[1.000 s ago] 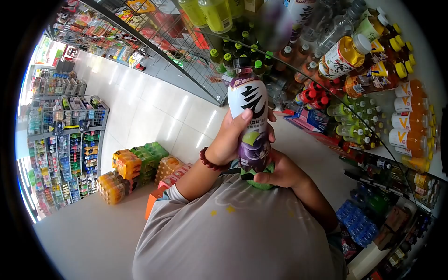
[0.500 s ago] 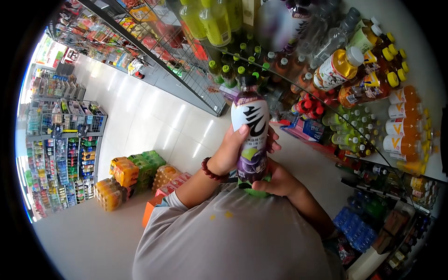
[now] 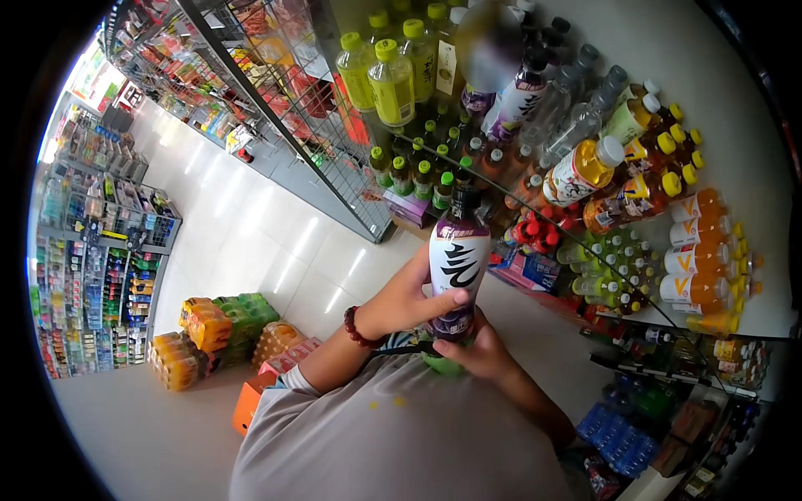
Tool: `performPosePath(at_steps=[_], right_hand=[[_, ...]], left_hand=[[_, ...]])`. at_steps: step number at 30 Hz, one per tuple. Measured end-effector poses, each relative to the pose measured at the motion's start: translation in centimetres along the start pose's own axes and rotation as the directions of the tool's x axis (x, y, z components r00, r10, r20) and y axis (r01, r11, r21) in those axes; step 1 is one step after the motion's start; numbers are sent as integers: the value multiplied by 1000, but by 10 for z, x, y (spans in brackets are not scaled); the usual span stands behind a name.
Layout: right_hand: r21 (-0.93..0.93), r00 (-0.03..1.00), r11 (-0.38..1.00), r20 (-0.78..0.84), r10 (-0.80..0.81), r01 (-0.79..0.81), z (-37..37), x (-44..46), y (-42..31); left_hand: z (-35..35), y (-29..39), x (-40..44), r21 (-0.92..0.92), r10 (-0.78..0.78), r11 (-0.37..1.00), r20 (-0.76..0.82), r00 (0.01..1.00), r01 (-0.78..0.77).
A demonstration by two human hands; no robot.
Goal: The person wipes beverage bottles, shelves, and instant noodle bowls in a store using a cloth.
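A dark purple drink bottle (image 3: 456, 267) with a black cap and a white, purple-printed label stands nearly upright in front of my chest. My left hand (image 3: 415, 299), with a dark red bead bracelet (image 3: 357, 327) at the wrist, is wrapped round its middle, the thumb lying across the label. Lower down, my right hand (image 3: 483, 349) is closed round the bottle's base. Something green (image 3: 443, 364) shows under the bottle by the right fingers; I cannot make out whether it is a cloth or another object.
Ahead and right, a shelf holds yellow-green bottles (image 3: 391, 88), a tea bottle (image 3: 585, 171) and orange bottles (image 3: 697, 250). A wire rack (image 3: 313, 125) stands beside it. Shrink-wrapped drink packs (image 3: 207, 324) and an orange box (image 3: 247, 405) sit on the left. Stocked shelves (image 3: 92, 275) line the far left.
The bottle and both hands sit slightly lower in view. My left thumb has moved down and across the label. The view has shifted, showing more of the upper shelf.
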State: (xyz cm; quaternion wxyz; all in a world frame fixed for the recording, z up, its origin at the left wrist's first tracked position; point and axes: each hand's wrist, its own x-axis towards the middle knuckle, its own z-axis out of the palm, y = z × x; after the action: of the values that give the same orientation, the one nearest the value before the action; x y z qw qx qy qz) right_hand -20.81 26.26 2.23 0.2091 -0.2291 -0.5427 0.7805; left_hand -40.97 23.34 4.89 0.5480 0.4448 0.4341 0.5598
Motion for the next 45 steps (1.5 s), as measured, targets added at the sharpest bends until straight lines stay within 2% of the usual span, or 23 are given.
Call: performPosePath(at_steps=[1,3,5,6,12,14,16,19,21,22,24,25,27,33,35,37,39,45], right_hand=[[-14,999,999,-27,-29,29,1,0,0],[-12,999,999,-28,-30,30,-1,1,8],[13,994,999,-100,-41,42,0,3,16],[5,994,999,-96,-45,46,1,4,18],[-59,981,995,-171,-87,78,-2,9,24],[-171,972,980,-193,-134,101,-5,10,26],[-207,970,974,-202,-138,95,-6,12,24],[-309,963,948,-223,-154,80,-7,15,20],[-380,957,922,-234,-171,72,-8,19,15],[-411,944,904,-236,-230,118,-8,22,12],[-447,925,879,-237,-296,167,-10,23,9],[-428,932,894,-254,-258,131,-11,20,10],[-412,936,905,-269,-227,101,-13,14,14],[-460,948,888,-286,-140,-7,-21,5,9],[-446,941,895,-306,-144,-7,-25,2,12],[-463,933,886,-319,-168,1,-29,-1,14],[-433,927,901,-344,-151,-14,-33,-4,14],[-466,903,885,-384,-194,-8,-43,-8,21]], left_hand=[[1,5,0,107,19,994,14,1000,-21],[2,10,2,143,63,988,-13,998,-61],[-2,11,2,305,55,951,16,998,-57],[1,22,1,282,10,959,-14,1000,-6],[-1,28,4,341,15,940,-10,1000,-11],[-3,20,3,356,40,934,-30,999,-27],[-4,15,3,371,64,928,-46,997,-42],[-5,10,6,285,112,954,-57,992,-91],[-9,10,10,280,160,950,-51,986,-140],[-12,12,13,278,164,950,-46,985,-145],[-20,18,24,475,345,836,-62,937,-276],[-26,23,32,474,352,833,-57,934,-285],[-38,33,51,598,463,736,-103,880,-317],[-66,56,130,538,518,760,-162,840,-365],[-70,58,149,414,449,849,-235,862,-329],[-75,55,164,415,482,833,-219,849,-366],[-81,49,177,459,429,839,-229,874,-292],[-91,37,202,454,403,845,-194,894,-283]])
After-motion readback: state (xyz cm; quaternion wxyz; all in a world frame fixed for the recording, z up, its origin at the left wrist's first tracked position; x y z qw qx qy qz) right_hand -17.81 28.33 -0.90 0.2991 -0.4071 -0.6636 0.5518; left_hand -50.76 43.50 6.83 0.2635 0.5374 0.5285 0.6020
